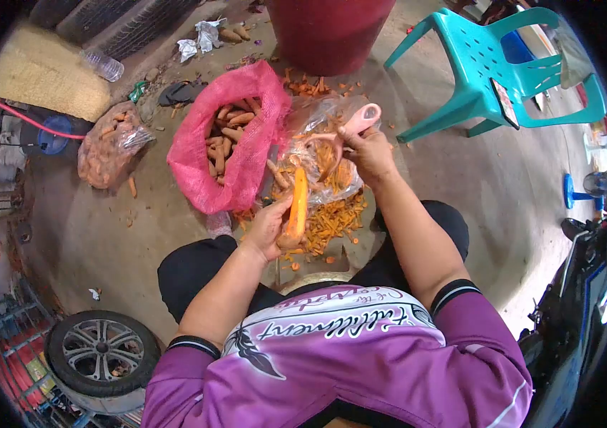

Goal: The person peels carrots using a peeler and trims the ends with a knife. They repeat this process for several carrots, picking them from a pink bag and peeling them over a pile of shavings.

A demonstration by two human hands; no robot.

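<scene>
My left hand (266,227) is wrapped round the lower end of a carrot (298,202), its orange flesh bared along the upper side. The carrot points up and away from me. In my right hand (373,155), closed round its handle, is a pink peeler (365,118) whose handle end has a hole. The peeler's head lies to the left of that hand, apart from the carrot. Below both hands spreads a heap of orange peelings (338,222). Clear plastic (350,187) with more peelings lies beyond. A pink mesh sack (191,175) of unpeeled carrots (231,135) stands open at the left.
Beyond the peelings stands a big red tub (330,36). A green plastic chair (460,60) is at the far right. To the left lie a filled plastic bag (112,148) and a wheel (102,351). Part of a motorcycle (578,314) shows at the right edge.
</scene>
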